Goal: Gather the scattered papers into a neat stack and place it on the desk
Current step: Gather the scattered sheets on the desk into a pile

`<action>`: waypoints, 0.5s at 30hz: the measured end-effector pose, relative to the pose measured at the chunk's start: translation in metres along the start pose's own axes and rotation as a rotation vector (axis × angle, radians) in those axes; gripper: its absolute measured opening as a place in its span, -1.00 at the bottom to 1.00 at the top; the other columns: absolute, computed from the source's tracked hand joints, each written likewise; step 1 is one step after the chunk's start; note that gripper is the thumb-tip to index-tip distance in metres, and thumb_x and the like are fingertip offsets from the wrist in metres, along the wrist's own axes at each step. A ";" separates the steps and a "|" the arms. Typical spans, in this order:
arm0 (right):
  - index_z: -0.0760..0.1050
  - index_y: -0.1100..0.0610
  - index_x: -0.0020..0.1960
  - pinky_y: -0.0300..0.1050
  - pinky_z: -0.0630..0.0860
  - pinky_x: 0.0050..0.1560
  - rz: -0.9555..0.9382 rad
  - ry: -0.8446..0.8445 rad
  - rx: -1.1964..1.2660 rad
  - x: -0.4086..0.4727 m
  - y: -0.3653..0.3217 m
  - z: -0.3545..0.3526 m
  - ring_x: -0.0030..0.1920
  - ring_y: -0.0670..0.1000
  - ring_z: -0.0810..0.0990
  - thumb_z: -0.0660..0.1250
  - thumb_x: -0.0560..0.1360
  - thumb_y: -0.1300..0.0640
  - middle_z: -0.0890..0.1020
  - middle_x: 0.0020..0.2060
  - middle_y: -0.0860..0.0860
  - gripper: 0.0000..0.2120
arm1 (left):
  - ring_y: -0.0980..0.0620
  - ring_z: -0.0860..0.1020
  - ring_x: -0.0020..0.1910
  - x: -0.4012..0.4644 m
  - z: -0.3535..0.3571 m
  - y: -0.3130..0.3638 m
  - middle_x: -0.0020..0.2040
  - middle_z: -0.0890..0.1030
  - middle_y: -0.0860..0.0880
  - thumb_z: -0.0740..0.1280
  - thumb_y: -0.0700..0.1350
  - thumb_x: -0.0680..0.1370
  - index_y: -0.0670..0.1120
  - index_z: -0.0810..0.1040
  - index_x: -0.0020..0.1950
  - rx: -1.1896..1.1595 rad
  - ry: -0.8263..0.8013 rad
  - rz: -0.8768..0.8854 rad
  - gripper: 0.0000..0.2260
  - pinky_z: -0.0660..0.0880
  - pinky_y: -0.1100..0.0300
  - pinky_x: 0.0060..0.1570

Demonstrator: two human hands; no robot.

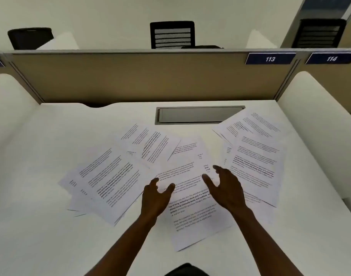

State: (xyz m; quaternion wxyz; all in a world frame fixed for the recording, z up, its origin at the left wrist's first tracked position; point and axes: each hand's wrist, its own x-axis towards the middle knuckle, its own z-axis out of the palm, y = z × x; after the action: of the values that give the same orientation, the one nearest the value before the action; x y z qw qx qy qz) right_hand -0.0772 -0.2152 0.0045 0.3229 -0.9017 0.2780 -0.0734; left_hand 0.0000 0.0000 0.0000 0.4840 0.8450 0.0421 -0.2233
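Two bare forearms reached out from the bottom edge. Both the left hand (157, 193) and the right hand (226, 188) hung over the middle sheet (192, 198), fingers spread and loosely bent, holding nothing (I could not tell if any fingertip touched the paper). Printed papers lay scattered on the white desk (41, 226): a left pile (108, 180), a top sheet (148, 144) and a right pile (254, 160). Gathering had likely not begun. Next, the hands probably needed to slide the outer sheets inward and square the edges. Bold words like "community bonds" showed on the pages. Blue tags on the divider (130, 76) read 113 (270, 59) and 114 (331, 58).
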 end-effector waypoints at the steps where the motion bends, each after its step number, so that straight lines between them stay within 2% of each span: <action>1: 0.32 0.03 0.47 0.04 0.39 0.35 0.007 -0.048 -0.046 -0.005 0.003 0.004 0.37 0.08 0.43 0.23 0.47 -0.37 0.48 0.37 0.07 -0.29 | -0.12 0.43 0.41 -0.002 0.000 -0.004 0.47 0.40 -0.13 0.43 0.21 0.47 0.01 0.29 0.55 -0.039 -0.008 -0.050 -0.28 0.44 -0.05 0.35; 5: 0.18 0.05 0.55 0.09 0.26 0.45 0.000 -0.199 -0.247 -0.019 0.022 0.025 0.49 0.11 0.24 0.32 0.47 -0.28 0.30 0.50 0.09 -0.22 | -0.13 0.42 0.41 -0.007 0.004 -0.022 0.49 0.38 -0.12 0.47 0.12 0.48 0.02 0.31 0.53 -0.202 -0.051 -0.148 -0.32 0.43 -0.07 0.36; 7: 0.15 0.04 0.55 0.09 0.22 0.46 -0.004 -0.220 -0.302 -0.021 0.026 0.031 0.50 0.12 0.21 0.31 0.46 -0.29 0.27 0.51 0.08 -0.21 | -0.16 0.45 0.38 -0.004 0.007 -0.020 0.47 0.42 -0.14 0.48 0.06 0.48 -0.01 0.30 0.53 -0.319 -0.062 -0.190 -0.32 0.43 -0.16 0.37; 9: 0.17 0.04 0.55 0.09 0.23 0.45 -0.010 -0.217 -0.323 -0.023 0.028 0.034 0.50 0.11 0.21 0.31 0.46 -0.29 0.27 0.51 0.07 -0.21 | -0.17 0.50 0.33 0.000 0.007 -0.015 0.42 0.48 -0.17 0.49 0.01 0.49 -0.04 0.27 0.54 -0.428 -0.055 -0.249 -0.31 0.45 -0.15 0.35; 10: 0.18 0.05 0.54 0.09 0.24 0.45 -0.015 -0.208 -0.318 -0.024 0.029 0.035 0.49 0.11 0.21 0.31 0.46 -0.29 0.28 0.51 0.07 -0.22 | -0.17 0.53 0.29 0.002 0.007 -0.013 0.37 0.51 -0.17 0.49 -0.02 0.49 -0.05 0.25 0.55 -0.485 -0.047 -0.282 -0.31 0.49 -0.10 0.28; 13: 0.20 0.08 0.54 0.08 0.27 0.44 -0.003 -0.189 -0.266 -0.025 0.033 0.038 0.50 0.10 0.21 0.34 0.45 -0.27 0.29 0.51 0.08 -0.21 | -0.09 0.61 0.04 0.003 0.007 -0.005 0.07 0.59 -0.10 0.48 -0.11 0.50 -0.08 0.25 0.51 -0.685 -0.070 -0.355 -0.35 0.56 0.08 -0.11; 15: 0.21 0.08 0.53 0.08 0.28 0.45 0.003 -0.184 -0.254 -0.025 0.034 0.040 0.50 0.10 0.21 0.35 0.45 -0.27 0.29 0.51 0.08 -0.21 | -0.06 0.61 -0.03 0.005 0.008 -0.002 -0.02 0.58 -0.10 0.47 -0.10 0.51 -0.09 0.38 0.40 -0.718 -0.090 -0.383 -0.50 0.55 0.11 -0.17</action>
State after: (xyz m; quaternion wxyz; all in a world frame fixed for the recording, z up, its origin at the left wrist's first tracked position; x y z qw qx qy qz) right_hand -0.1015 -0.2018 -0.0466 0.2307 -0.9377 0.2558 0.0459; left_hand 0.0009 -0.0061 -0.0068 0.6994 0.5885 0.2526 -0.3174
